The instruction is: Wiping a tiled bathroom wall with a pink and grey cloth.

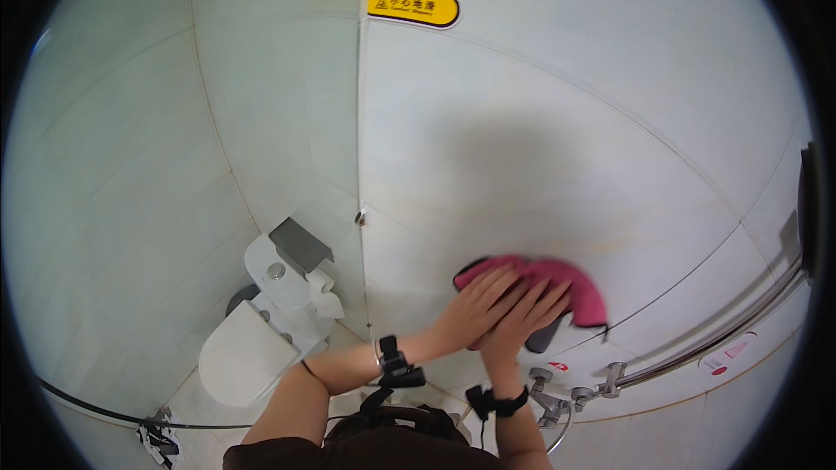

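Note:
A pink cloth (589,292) with dark edging lies against the white tiled wall in front of me. My left hand (475,309) rests on its left part, the fingers stretched out flat. Partly over the left fingers, my right hand (529,318) presses on the middle of the cloth, also with its fingers extended. The cloth's right side hangs past my fingers, with a thin dark strand at its corner. Just below it shows a dark grey object (544,337), mostly hidden. Both wrists wear black straps with small devices.
A white toilet (248,353) stands at the lower left, with a toilet paper roll (326,294) and a grey box (301,245) beside its tank. Shower taps (549,402) and a metal rail (697,339) are on the right. A yellow sign (413,5) is higher up the wall.

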Demonstrator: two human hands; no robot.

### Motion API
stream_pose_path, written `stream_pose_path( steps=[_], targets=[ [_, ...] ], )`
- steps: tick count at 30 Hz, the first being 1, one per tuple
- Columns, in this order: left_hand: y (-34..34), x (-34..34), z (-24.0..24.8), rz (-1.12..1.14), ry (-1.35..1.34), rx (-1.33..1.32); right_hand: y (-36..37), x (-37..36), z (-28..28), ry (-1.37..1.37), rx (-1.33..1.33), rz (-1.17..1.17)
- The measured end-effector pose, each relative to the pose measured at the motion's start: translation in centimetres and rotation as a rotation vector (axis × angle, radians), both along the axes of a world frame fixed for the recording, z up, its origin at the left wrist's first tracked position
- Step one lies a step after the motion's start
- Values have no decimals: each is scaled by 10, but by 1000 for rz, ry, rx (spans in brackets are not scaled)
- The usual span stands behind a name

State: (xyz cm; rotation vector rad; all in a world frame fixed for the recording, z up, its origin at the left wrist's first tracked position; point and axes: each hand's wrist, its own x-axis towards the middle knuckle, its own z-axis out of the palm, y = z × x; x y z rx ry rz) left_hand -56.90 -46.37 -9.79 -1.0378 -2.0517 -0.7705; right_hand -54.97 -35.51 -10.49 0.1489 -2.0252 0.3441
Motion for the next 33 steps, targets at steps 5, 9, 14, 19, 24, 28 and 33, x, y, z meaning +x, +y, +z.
stream_pose_path(
  steps=[5, 9, 14, 19, 24, 28, 33],
  targets=[
    [-28, -22, 96, 77, 178, 130, -31, -25, 109, 190, 31, 25],
    [-57, -31, 63, 183, 73, 203, -64, -43, 89, 108, 100, 50],
    [-90, -18, -57, 231, -272, 273, -88, -37, -17, -224, 327, 127],
    [-72, -1, -66, 233, -306, 238, -74, -29, -17, -236, 343, 260],
    [-75, -24, 27, 253, -61, 324, -86, -36, 64, 37, 173, 218],
    [-88, -33, 11, 298, -44, 390, -107, -51, 48, 46, 143, 183],
    [-104, -18, -88, 351, -332, 395, -114, -49, -38, -340, 436, 313]
  ],
)
